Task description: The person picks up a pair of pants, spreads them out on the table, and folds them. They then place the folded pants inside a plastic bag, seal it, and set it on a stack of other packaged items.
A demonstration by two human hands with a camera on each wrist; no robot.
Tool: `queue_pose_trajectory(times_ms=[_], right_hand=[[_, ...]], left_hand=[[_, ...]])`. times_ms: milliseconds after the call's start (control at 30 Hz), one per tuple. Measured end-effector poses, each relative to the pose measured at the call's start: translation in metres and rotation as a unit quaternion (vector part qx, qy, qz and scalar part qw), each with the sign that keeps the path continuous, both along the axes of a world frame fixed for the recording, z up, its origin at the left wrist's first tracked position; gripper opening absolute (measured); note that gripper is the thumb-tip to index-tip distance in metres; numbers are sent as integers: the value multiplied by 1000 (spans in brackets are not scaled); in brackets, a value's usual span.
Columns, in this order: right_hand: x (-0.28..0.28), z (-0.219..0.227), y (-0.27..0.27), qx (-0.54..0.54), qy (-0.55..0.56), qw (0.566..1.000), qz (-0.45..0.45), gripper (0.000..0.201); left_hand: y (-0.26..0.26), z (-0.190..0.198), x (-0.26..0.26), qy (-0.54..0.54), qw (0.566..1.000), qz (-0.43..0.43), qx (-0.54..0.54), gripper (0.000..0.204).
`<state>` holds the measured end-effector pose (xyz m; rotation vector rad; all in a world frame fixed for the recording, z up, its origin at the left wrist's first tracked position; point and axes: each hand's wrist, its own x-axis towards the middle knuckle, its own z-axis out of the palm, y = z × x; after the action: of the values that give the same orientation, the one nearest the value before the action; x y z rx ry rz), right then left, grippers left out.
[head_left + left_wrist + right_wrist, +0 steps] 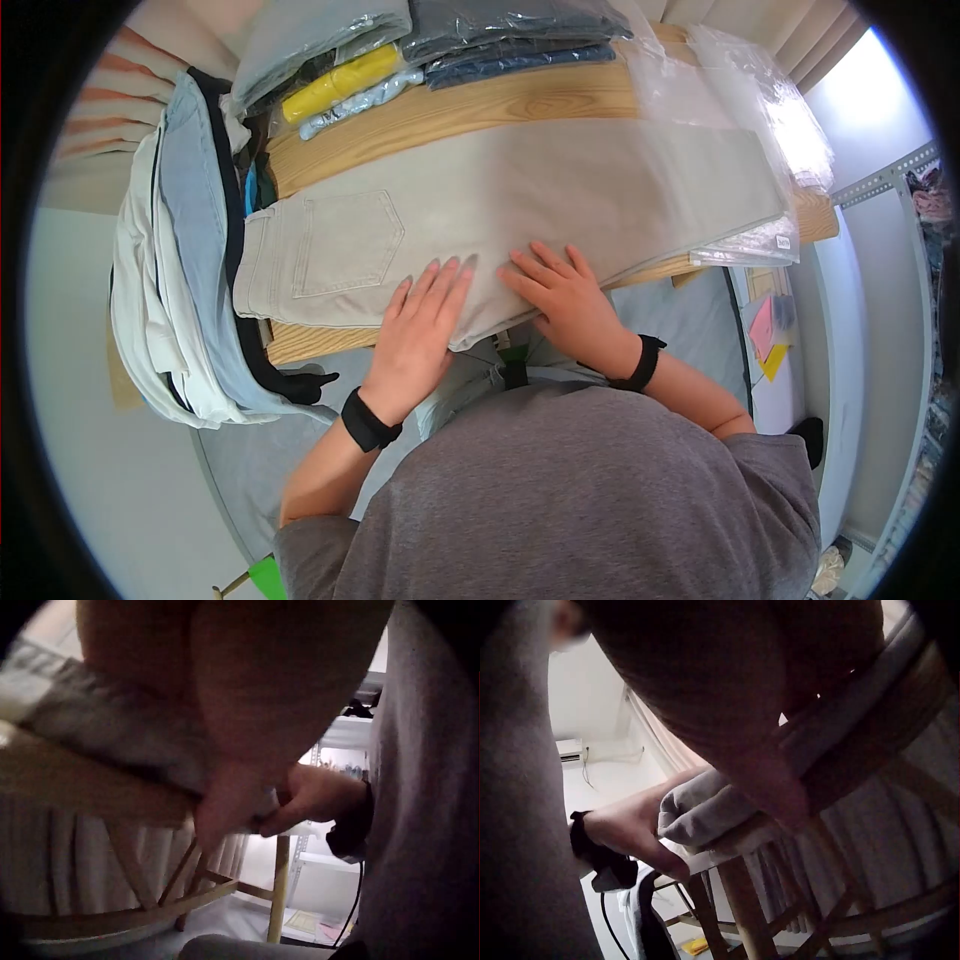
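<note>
A pair of beige jeans [345, 245], folded lengthwise, lies across the wooden table with its back pocket facing up and its waistband to the left. My left hand [415, 325] rests on the near edge of the jeans below the pocket, fingers straight and pointing away from me. To its right, my right hand [575, 305] lies on the same edge with its fingers spread over the cloth. Both thumbs are hidden from above. In the right wrist view the folded fabric [705, 810] overhangs the table edge, with the left thumb low beside it.
Bagged folded clothes [510, 30], including a yellow bundle [340, 85], are stacked at the table's [480, 105] back. Clear plastic bags [740, 90] lie at the right end, partly under the jeans. Several garments [190, 260] hang over the left end. A metal shelf [915, 300] stands at right.
</note>
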<state>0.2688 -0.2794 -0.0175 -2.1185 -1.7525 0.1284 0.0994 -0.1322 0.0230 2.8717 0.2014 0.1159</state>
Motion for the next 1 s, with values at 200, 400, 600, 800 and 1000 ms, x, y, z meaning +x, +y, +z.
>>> queue_pose_trajectory(times_ms=[200, 400, 600, 800, 1000], right_hand=[[23, -1, -11, 23, 79, 997, 9, 55], [68, 7, -36, 17, 63, 996, -67, 51], [101, 20, -32, 24, 160, 983, -81, 30], [108, 31, -14, -6, 186, 970, -158, 23], [114, 23, -4, -90, 136, 977, -139, 33]], left_hand=[[26, -27, -18, -125, 991, 7, 37, 59], [30, -2, -26, -120, 992, 47, -7, 43], [56, -2, -38, -155, 979, 116, -63, 17], [71, -7, -16, -19, 975, 218, -30, 12], [86, -26, -10, -37, 987, 158, -22, 18]])
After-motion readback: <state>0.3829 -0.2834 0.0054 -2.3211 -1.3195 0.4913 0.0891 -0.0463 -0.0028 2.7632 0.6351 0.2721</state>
